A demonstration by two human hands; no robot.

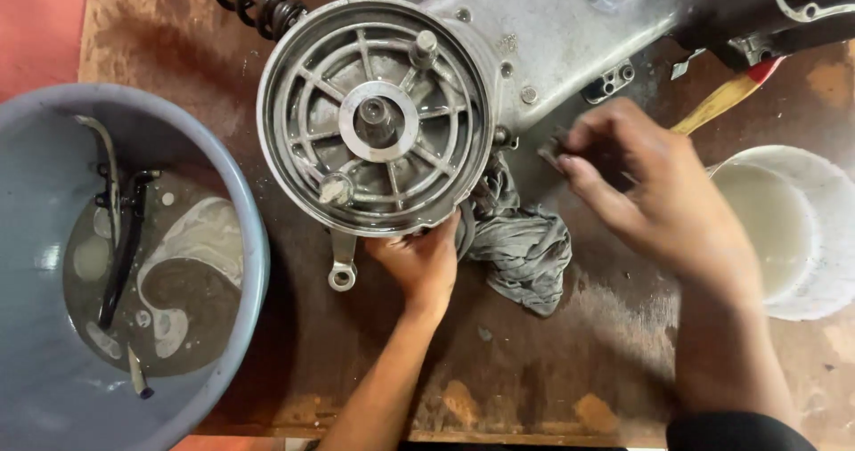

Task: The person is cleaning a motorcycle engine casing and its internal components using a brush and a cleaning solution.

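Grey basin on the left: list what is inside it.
The grey basin holds murky brown liquid with pale swirls of scum. A black bent metal part stands partly submerged, beside a lighter curved piece. The cloudy liquid hides anything lying beneath it.

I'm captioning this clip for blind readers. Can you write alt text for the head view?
A left hand grips the lower rim of a round metal hub while the right hand holds a small dark piece beside it, above a grey rag.
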